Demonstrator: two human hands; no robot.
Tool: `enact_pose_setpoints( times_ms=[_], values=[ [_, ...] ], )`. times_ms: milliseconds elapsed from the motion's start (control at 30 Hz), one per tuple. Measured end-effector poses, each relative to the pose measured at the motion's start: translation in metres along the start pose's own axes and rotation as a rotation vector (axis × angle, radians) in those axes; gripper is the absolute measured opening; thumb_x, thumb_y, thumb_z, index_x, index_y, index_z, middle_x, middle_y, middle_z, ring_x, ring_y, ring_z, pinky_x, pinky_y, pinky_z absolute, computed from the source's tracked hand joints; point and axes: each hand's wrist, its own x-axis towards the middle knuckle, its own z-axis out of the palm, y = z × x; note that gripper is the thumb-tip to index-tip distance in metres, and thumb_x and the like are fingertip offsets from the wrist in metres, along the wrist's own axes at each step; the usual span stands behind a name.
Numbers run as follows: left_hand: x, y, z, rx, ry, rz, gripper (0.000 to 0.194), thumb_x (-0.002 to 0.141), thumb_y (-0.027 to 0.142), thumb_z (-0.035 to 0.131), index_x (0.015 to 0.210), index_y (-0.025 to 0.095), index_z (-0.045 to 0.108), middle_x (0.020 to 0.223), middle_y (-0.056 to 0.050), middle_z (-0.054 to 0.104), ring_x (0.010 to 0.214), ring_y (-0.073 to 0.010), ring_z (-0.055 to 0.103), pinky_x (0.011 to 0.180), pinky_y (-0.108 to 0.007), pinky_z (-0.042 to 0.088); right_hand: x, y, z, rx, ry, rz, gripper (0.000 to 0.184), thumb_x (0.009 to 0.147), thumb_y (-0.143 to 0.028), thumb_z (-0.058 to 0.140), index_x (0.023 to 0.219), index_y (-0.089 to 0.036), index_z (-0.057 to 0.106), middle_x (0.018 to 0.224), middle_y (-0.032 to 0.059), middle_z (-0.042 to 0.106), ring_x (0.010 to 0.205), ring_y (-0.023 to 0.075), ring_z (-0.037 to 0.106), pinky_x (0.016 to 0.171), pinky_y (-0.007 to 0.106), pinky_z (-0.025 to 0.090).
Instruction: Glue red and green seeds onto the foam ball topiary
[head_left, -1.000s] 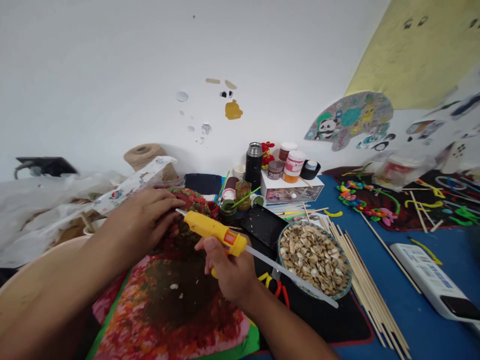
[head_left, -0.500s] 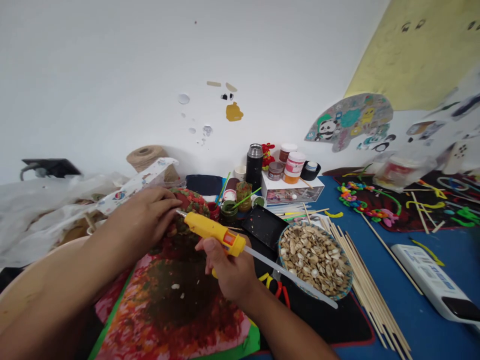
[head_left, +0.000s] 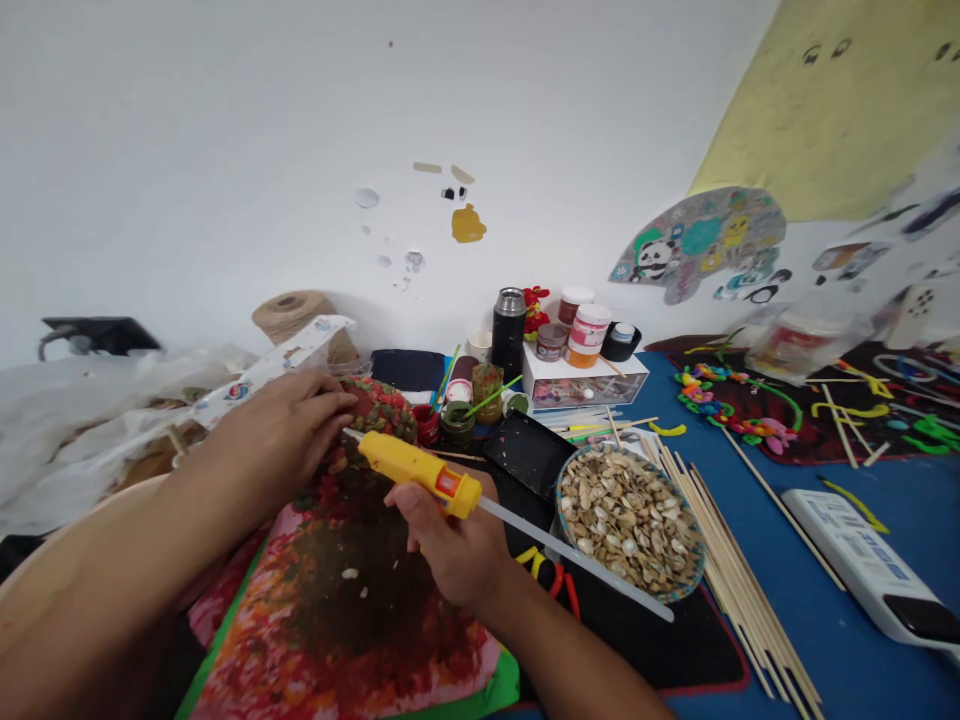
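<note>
In the head view, with the clock face centred on the hot glue gun, the right hand sits just past 5 o'clock, its fingers wrapped firmly around the gun's handle. The yellow gun is held above the paint-smeared sheet, its metal nozzle aimed toward 10 o'clock, while a long translucent glue stick juts from its rear toward 4 o'clock. The left hand lies at about 10 o'clock, bent over a bumpy red-and-green rounded piece, close to the nozzle; the fingertips are hidden, so I cannot tell whether they pinch anything, and the nozzle tip probably stands just beside them rather than on them. Two small pale fragments rest on the sheet's dark patch at 7 o'clock. Near 3 o'clock lies a black tray, and beyond it, a little lower, a round basket full of shells. Past the basket, toward 4 o'clock, wooden sticks lie in a bundle. A black thermos stands upright at 1 o'clock, and a spool of twine sits between 10 and 11 o'clock.
</note>
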Motion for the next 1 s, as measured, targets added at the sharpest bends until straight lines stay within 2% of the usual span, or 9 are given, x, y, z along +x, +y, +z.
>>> enact_pose_setpoints(
  times_ms=[100,267,400,500,700,1000],
  values=[
    [0.001,-0.001,-0.001,0.002,-0.04,-0.022,0.042,0.108,0.031,0.049,0.107,0.024,0.09,0.112,-0.014,0.085,0.103,-0.033,0.079,0.096,-0.049,0.068,-0.001,-0.001,0.0,-0.027,-0.003,0.001,0.067,0.114,-0.081,0.058,0.106,-0.022,0.089,0.071,0.0025,0.072,0.062,0.0191,0.07,0.052,0.026,0.051],
    [0.002,-0.002,-0.003,-0.014,-0.078,-0.041,0.044,0.108,0.031,0.046,0.105,0.022,0.089,0.116,-0.016,0.085,0.109,-0.0344,0.078,0.1,-0.052,0.067,0.001,-0.009,-0.001,-0.069,-0.002,-0.056,0.065,0.113,-0.081,0.059,0.092,-0.024,0.083,0.064,0.0003,0.065,0.061,0.0198,0.068,0.053,0.027,0.048],
    [0.002,-0.001,-0.005,-0.037,-0.084,-0.056,0.04,0.107,0.032,0.048,0.104,0.023,0.086,0.118,-0.016,0.084,0.11,-0.0346,0.077,0.103,-0.053,0.066,0.003,-0.014,-0.002,-0.185,-0.019,-0.154,0.068,0.118,-0.077,0.05,0.081,-0.025,0.073,0.067,0.0008,0.067,0.067,0.0202,0.068,0.066,0.031,0.051],
    [0.003,0.001,-0.007,-0.056,-0.053,-0.074,0.041,0.11,0.036,0.046,0.105,0.023,0.084,0.116,-0.016,0.084,0.108,-0.0335,0.078,0.101,-0.05,0.065,0.004,-0.016,-0.002,-0.255,-0.005,-0.23,0.069,0.12,-0.076,0.045,0.082,-0.024,0.071,0.076,0.0026,0.071,0.074,0.0209,0.07,0.073,0.032,0.052],
    [0.004,0.005,-0.009,-0.056,0.004,-0.072,0.044,0.112,0.038,0.043,0.106,0.02,0.083,0.116,-0.017,0.084,0.107,-0.0334,0.079,0.098,-0.048,0.066,0.007,-0.023,-0.004,-0.309,-0.038,-0.287,0.07,0.122,-0.073,0.04,0.08,-0.024,0.067,0.075,0.0024,0.069,0.07,0.0198,0.068,0.069,0.032,0.048],
    [0.005,0.001,-0.007,-0.038,-0.059,-0.12,0.048,0.108,0.038,0.044,0.106,0.023,0.089,0.116,-0.017,0.086,0.108,-0.0354,0.08,0.1,-0.051,0.067,0.008,-0.028,-0.004,-0.35,-0.081,-0.289,0.074,0.123,-0.072,0.037,0.072,-0.025,0.062,0.07,0.0019,0.066,0.065,0.0187,0.064,0.067,0.031,0.048]
  ],
)
